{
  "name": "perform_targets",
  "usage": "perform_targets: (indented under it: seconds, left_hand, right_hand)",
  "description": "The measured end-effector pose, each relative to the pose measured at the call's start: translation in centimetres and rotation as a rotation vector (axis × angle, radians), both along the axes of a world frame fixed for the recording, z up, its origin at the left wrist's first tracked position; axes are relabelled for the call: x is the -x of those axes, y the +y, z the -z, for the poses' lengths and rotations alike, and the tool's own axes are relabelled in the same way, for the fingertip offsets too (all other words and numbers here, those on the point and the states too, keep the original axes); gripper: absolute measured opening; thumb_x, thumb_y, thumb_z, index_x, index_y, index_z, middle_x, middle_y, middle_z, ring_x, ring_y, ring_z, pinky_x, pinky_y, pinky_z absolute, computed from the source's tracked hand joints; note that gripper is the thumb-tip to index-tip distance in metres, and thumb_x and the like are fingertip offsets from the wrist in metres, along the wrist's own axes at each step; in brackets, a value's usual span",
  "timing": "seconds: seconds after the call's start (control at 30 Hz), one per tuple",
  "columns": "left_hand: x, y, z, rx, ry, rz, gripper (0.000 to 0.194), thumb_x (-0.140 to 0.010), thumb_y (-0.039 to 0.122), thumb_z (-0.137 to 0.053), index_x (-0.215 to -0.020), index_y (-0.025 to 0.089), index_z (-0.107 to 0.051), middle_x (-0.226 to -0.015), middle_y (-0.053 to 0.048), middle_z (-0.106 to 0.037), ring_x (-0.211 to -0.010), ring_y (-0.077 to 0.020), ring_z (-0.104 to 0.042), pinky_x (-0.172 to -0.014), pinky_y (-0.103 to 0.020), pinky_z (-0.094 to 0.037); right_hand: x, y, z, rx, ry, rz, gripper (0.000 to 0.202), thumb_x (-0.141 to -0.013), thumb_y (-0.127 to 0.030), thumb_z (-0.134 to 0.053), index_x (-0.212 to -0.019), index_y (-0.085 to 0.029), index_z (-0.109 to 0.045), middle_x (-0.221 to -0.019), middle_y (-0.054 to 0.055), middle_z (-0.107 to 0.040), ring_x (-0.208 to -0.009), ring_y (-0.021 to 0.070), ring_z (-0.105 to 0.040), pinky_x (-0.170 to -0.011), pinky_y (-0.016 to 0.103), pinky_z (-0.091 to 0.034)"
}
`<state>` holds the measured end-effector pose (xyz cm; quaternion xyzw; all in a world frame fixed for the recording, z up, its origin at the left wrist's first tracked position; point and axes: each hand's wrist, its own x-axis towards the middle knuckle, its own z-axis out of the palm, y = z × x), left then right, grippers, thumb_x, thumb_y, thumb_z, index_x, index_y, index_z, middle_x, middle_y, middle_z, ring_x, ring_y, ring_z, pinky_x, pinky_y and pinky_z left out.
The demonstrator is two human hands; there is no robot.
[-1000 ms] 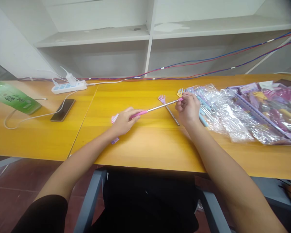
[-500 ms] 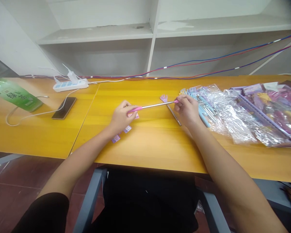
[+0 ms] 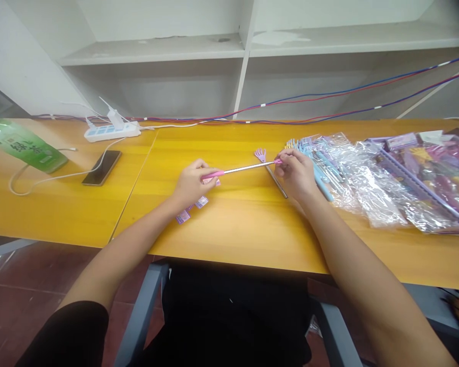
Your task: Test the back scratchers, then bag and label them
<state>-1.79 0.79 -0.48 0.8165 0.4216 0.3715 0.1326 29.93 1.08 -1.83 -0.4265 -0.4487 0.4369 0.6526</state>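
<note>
Pink-handled back scratcher is held level above the desk, pointing toward three o'clock: left hand clamped on its grip, right hand pinching the pink far end, presumably for steadiness.

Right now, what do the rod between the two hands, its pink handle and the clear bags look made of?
Rod: probably metal, polished, from its silvery shine.
Pink handle: plastic or rubber, fairly matte; its even colour leaves that open.
Clear bags: likely thin, glossy plastic film, given creases, glare and transparency.
</note>
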Motion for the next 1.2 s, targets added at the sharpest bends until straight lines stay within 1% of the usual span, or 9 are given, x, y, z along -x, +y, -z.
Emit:
perform_targets:
  seconds: [0.17, 0.3, 0.57, 0.83, 0.97, 1.2]
  left_hand:
    - [0.1, 0.1, 0.0, 0.042, -0.061, 0.013, 0.023, -0.095, 0.038, -0.076, -0.113, 0.028, -0.086, -0.093, -0.003, -0.067, -0.083, -0.0152, -0.060, -0.077, -0.028, -0.051]
    - [0.1, 0.0, 0.0, 0.062, -0.073, 0.026, 0.025, -0.098, 0.044, -0.074, -0.113, 0.029, -0.086, -0.094, -0.003, -0.067, -0.083, -0.0154, -0.060, -0.077, -0.029, -0.051]
    - [0.1, -0.1, 0.1, 0.063, -0.087, 0.037, 0.023, -0.097, 0.039, -0.076, -0.114, 0.029, -0.086, -0.094, -0.003, -0.067, -0.085, -0.0152, -0.062, -0.079, -0.029, -0.050]
    - [0.0, -0.4, 0.0, 0.078, -0.097, 0.007, 0.024, -0.096, 0.042, -0.076, -0.114, 0.029, -0.086, -0.095, -0.003, -0.070, -0.087, -0.0161, -0.064, -0.080, -0.030, -0.052]
    - [-0.2, -0.5, 0.0, 0.073, -0.110, 0.018, 0.024, -0.096, 0.043, -0.076, -0.112, 0.029, -0.087, -0.096, -0.003, -0.072, -0.087, -0.0164, -0.066, -0.080, -0.030, -0.053]
    - [-0.3, -0.6, 0.0, 0.078, -0.106, 0.018, 0.026, -0.097, 0.047, -0.074, -0.110, 0.029, -0.087, -0.096, -0.004, -0.073, -0.087, -0.0165, -0.066, -0.078, -0.030, -0.052]
  right_hand:
    - [0.4, -0.5, -0.5, -0.023, 0.007, -0.029, 0.021, -0.074, -0.034, -0.084, -0.079, -0.024, -0.066, -0.074, -0.002, -0.064, -0.055, 0.0082, -0.049, -0.045, 0.020, -0.037]
    - [0.5, -0.7, -0.8, -0.021, 0.019, -0.030, 0.026, -0.075, -0.035, -0.087, -0.080, -0.023, -0.064, -0.076, -0.001, -0.063, -0.055, 0.0079, -0.050, -0.046, 0.020, -0.039]
    - [0.3, -0.8, -0.7, -0.096, 0.002, -0.072, 0.025, -0.078, -0.040, -0.087, -0.085, -0.024, -0.070, -0.076, -0.001, -0.065, -0.055, 0.0084, -0.051, -0.049, 0.021, -0.041]
    - [0.5, -1.1, -1.0, -0.049, 0.000, -0.066, 0.028, -0.078, -0.041, -0.089, -0.088, -0.025, -0.067, -0.078, -0.001, -0.064, -0.055, 0.0100, -0.052, -0.051, 0.024, -0.046]
    - [0.7, -1.3, -1.2, -0.078, -0.015, -0.089, 0.027, -0.078, -0.042, -0.088, -0.090, -0.027, -0.069, -0.077, -0.002, -0.064, -0.056, 0.0109, -0.052, -0.052, 0.024, -0.047]
    - [0.9, -1.3, -1.1, -0.031, 0.016, -0.085, 0.030, -0.076, -0.041, -0.090, -0.090, -0.026, -0.068, -0.078, -0.001, -0.064, -0.056, 0.0110, -0.054, -0.054, 0.025, -0.049]
